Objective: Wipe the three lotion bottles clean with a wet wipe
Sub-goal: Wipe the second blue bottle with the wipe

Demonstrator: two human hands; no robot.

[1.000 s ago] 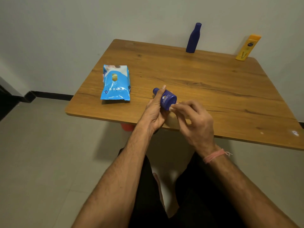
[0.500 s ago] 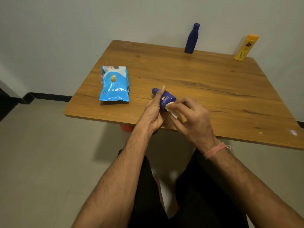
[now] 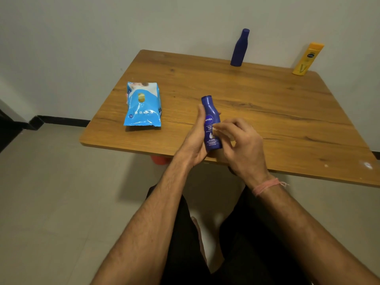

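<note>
My left hand (image 3: 194, 138) holds a small blue lotion bottle (image 3: 211, 122) nearly upright over the table's near edge, label facing me. My right hand (image 3: 241, 146) presses a white wet wipe (image 3: 216, 129) against the bottle's right side; most of the wipe is hidden under the fingers. A tall dark blue bottle (image 3: 239, 48) stands at the table's far edge. A yellow lotion bottle (image 3: 307, 59) stands at the far right corner, by the wall.
A blue wet-wipe pack (image 3: 141, 104) lies on the left part of the wooden table (image 3: 277, 112). The wall runs just behind the table. My legs are below the near edge, and a red object (image 3: 159, 160) shows under the table.
The small blue bottle has been turned from lying tilted with its base toward me to nearly upright with the label facing me. My right hand stays pressed to it with the wipe.
</note>
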